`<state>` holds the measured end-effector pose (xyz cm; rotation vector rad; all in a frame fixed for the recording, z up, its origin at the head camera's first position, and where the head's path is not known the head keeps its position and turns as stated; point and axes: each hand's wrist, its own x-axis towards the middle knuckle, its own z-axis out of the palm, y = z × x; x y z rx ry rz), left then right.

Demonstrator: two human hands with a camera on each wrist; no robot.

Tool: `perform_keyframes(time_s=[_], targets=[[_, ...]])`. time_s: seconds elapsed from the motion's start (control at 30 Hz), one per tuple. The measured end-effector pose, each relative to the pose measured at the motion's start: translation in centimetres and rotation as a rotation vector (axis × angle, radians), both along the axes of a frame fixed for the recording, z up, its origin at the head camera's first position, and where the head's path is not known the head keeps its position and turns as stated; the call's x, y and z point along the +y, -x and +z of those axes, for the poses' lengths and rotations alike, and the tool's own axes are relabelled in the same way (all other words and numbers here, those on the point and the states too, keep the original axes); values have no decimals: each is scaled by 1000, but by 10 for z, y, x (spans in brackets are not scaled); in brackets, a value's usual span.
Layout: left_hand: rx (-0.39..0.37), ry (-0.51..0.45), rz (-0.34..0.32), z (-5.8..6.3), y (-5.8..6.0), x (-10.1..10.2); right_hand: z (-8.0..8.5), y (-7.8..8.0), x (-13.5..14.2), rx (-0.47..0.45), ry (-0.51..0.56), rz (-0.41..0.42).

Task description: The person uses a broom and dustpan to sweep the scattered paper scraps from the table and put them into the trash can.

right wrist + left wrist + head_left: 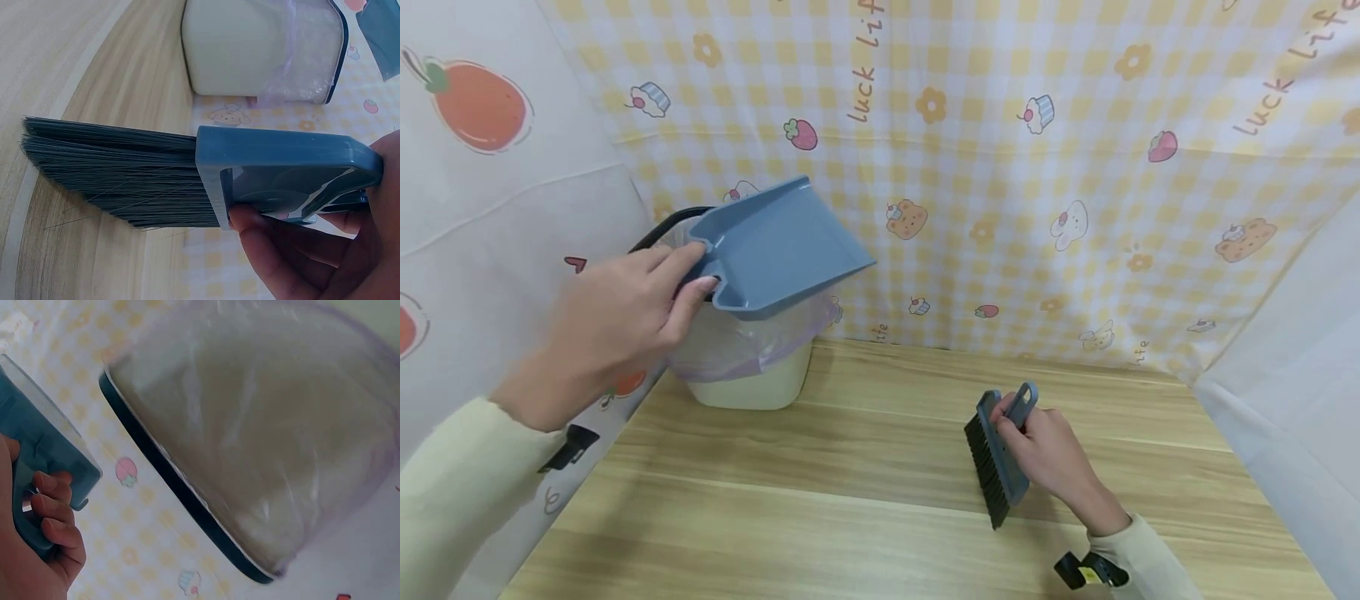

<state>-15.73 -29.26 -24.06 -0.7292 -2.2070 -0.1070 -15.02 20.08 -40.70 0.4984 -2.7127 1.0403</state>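
My left hand (617, 312) grips the handle of a blue dustpan (782, 246) and holds it above a cream trash bin (752, 387) lined with a clear bag. The pan's flat front edge points to the right, and its tray surface shows bare. In the left wrist view, fingers curl round the dustpan (47, 450) handle beside the bin's open mouth. My right hand (1052, 454) holds a small blue hand brush (1003, 454) over the right part of the table. Its dark bristles (119, 172) point left in the right wrist view, and the fingers wrap its handle.
The wooden table (865, 483) spreads beneath both hands. The bin stands at the table's back left, against a yellow checked curtain (970, 183). White cloth hangs at the left and right sides. The clear bag's purple edge (760, 362) folds down over the bin's outside.
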Motion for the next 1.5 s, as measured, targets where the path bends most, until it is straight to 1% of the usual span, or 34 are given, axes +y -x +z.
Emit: perform_keyframes(time_s=[0.17,0.23,0.4,0.5,0.63,0.73,0.83,1.07,1.4,1.5], targets=[[29,19,-64,-7,-4,14,1,0,0,-10,10,7],[52,33,-87,-10,-4,19,1,0,0,-11,14,9],[62,46,-125,-19,-7,30,1,0,0,-15,4,5],[49,37,-147,-25,-9,37,1,-1,-1,-19,-5,0],[9,33,-174,-34,-10,46,2,-2,-2,-24,-10,-10],[-27,46,-190,-40,-11,52,3,-2,-2,-37,-10,-17],[-47,58,-218,-47,-11,58,3,-2,-2,-49,-10,-22],[-113,76,-271,-70,-12,69,4,-2,-3,-59,-4,-21],[-131,110,-356,-102,-10,86,4,-2,-3,-42,-12,-18],[-156,121,-367,-110,-10,90,3,-3,-3,-39,-12,-19]])
